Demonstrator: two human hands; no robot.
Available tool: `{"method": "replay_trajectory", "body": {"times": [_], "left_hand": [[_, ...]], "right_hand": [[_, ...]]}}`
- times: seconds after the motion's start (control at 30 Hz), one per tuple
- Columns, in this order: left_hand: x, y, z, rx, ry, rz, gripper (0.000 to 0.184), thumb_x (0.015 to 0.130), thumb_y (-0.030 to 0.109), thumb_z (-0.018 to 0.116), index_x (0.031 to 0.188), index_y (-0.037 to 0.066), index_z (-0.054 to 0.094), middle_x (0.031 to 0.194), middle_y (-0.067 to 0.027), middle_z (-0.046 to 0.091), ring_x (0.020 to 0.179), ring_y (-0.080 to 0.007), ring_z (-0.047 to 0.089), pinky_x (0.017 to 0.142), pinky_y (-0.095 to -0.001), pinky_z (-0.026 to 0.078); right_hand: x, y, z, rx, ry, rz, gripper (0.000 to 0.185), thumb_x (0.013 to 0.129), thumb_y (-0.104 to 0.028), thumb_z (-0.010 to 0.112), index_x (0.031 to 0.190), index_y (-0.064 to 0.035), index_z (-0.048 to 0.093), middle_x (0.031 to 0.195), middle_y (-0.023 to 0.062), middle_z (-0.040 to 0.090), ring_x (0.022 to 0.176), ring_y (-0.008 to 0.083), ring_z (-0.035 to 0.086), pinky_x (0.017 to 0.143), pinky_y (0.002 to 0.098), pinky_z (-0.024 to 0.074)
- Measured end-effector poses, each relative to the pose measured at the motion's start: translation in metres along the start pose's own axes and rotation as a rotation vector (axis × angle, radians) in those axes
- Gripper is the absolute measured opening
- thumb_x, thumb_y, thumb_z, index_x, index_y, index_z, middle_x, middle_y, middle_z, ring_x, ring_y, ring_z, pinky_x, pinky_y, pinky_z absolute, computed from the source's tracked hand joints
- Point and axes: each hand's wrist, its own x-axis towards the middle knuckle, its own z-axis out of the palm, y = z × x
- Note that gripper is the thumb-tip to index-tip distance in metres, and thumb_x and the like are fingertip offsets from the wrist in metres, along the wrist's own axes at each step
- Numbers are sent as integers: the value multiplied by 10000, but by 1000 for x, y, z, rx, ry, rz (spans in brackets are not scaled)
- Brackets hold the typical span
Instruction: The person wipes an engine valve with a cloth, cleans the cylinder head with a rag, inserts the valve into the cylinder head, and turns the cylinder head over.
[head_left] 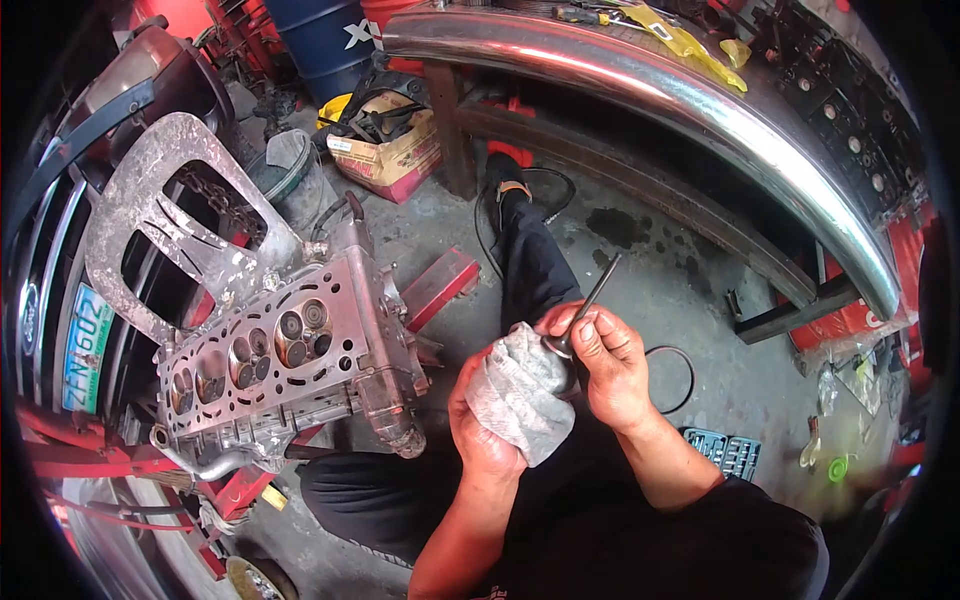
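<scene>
My right hand (612, 372) pinches an engine valve (600, 285) between thumb and fingers, its thin dark stem pointing up and away from me. The valve's head end is pressed against a crumpled grey-white rag (518, 395), which partly hides it. My left hand (478, 425) is wrapped round the rag from the left and below. Both hands are close together above my lap. To their left, an engine cylinder head (330, 375) lies with its flat face up, several round valve faces showing in its chambers.
Behind the cylinder head is a worn plastic chair (185, 240). A bench with a shiny rounded metal edge (690, 85) curves across the far side. A blue socket set case (738, 455) lies on the floor at right. A cardboard box (390, 150) and a blue drum (318, 45) stand ahead.
</scene>
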Motion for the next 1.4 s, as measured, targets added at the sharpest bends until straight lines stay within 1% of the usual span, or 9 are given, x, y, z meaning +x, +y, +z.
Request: {"method": "replay_trajectory", "body": {"times": [0.27, 0.37, 0.53, 0.6, 0.73, 0.87, 1.03, 1.17, 1.4], "left_hand": [[-2, -4, 4, 24, 10, -115, 374, 985, 219, 466, 1276, -6, 532, 1192, -128, 606, 1069, -252, 605, 952, -377, 477], [1, -20, 20, 437, 89, -102, 287, 957, 53, 507, 1228, -23, 562, 1100, -88, 638, 964, -162, 623, 877, -291, 500], [30, -44, 0, 764, 274, 124, 200, 968, 118, 480, 964, -1, 640, 825, -80, 655, 786, -182, 641, 709, -313, 525], [61, -26, -2, 293, 533, -234, 182, 948, 130, 491, 890, 15, 619, 775, -99, 645, 730, -217, 646, 644, -351, 537], [80, -19, -34, 10, 354, -112, 219, 969, 182, 519, 833, 31, 600, 775, -98, 632, 635, -219, 619, 571, -367, 525], [34, -17, -31, -91, 263, -329, 313, 996, 300, 494, 982, 13, 618, 902, -130, 669, 808, -274, 673, 724, -415, 565], [-4, -21, -18, -238, 177, -335, 441, 1019, 359, 439, 1245, -5, 542, 1193, -126, 612, 1079, -251, 613, 937, -387, 500], [-10, -8, -15, -270, 94, -266, 455, 1013, 358, 425, 1270, -4, 523, 1253, -117, 583, 1166, -244, 566, 1016, -384, 443], [-11, -3, -20, -481, -86, -363, 507, 1010, 410, 365, 1300, 19, 508, 1289, -113, 570, 1188, -243, 553, 1030, -387, 429]], "right_hand": [[1, 0, -9, -37, -214, 314, 382, 1032, -200, 463, 1351, 10, 488, 970, 50, 608, 851, 120, 532, 863, 272, 438], [-1, 15, -12, -752, -163, -115, 447, 1021, -101, 415, 1459, -28, 366, 1066, 127, 645, 956, 212, 614, 894, 329, 473], [-24, 22, -15, -831, -127, -217, 454, 1019, -95, 396, 1465, -39, 335, 990, 123, 637, 858, 211, 622, 797, 341, 498], [-48, 18, -19, -396, -122, 231, 436, 1026, -115, 380, 1455, -46, 343, 866, 87, 586, 726, 168, 571, 682, 329, 480], [-51, 12, -22, -17, -21, 222, 441, 1032, -186, 449, 1424, -3, 364, 774, 35, 513, 703, 141, 510, 712, 307, 451], [-8, 15, -23, 214, 161, 242, 378, 1007, -268, 519, 1241, 27, 544, 972, 111, 660, 939, 189, 604, 854, 347, 461], [7, 12, 11, 218, -138, 321, 418, 1022, -323, 472, 1231, 16, 602, 1333, 97, 558, 1230, 230, 496, 1040, 370, 353], [3, 22, 11, -375, -350, 26, 432, 1019, -319, 474, 1247, 32, 585, 1378, 143, 503, 1280, 242, 457, 1069, 380, 344], [-6, 18, 7, -318, -395, 44, 469, 978, -327, 550, 1287, 25, 570, 1385, 172, 452, 1264, 284, 465, 1054, 393, 358]]}}
